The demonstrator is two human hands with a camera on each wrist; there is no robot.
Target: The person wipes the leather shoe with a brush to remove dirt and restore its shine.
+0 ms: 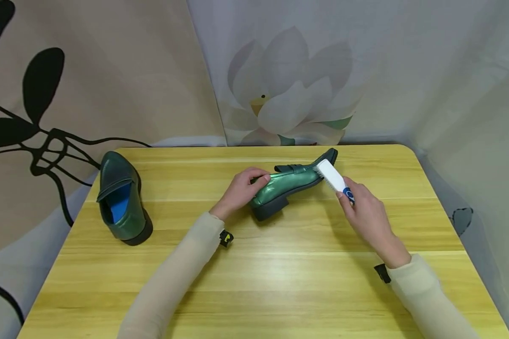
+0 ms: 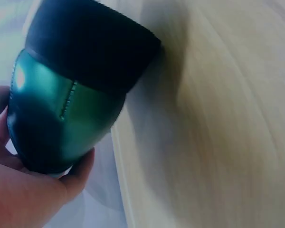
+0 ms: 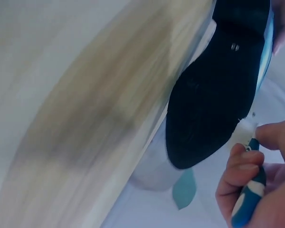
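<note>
My left hand (image 1: 242, 192) grips a shiny green loafer (image 1: 275, 188) by its heel end, thumb on the near side and the toe pointing to the far right. In the left wrist view the left fingers (image 2: 78, 175) curl round the opening's rim, below the black heel block (image 2: 90, 45). A white brush with a blue-marked handle (image 1: 332, 176) is in my right hand (image 1: 366, 214), its bristles against the shoe's side near the toe. The right wrist view shows the black sole (image 3: 211, 104) and the right fingers wrapped round the blue-and-white handle (image 3: 249, 202).
A second green loafer (image 1: 120, 195) with a blue insole stands upright at the left of the wooden table (image 1: 254, 292). Behind the table's far edge hangs a pale curtain (image 1: 365, 56) printed with a flower. Dark leaf shapes show at the left.
</note>
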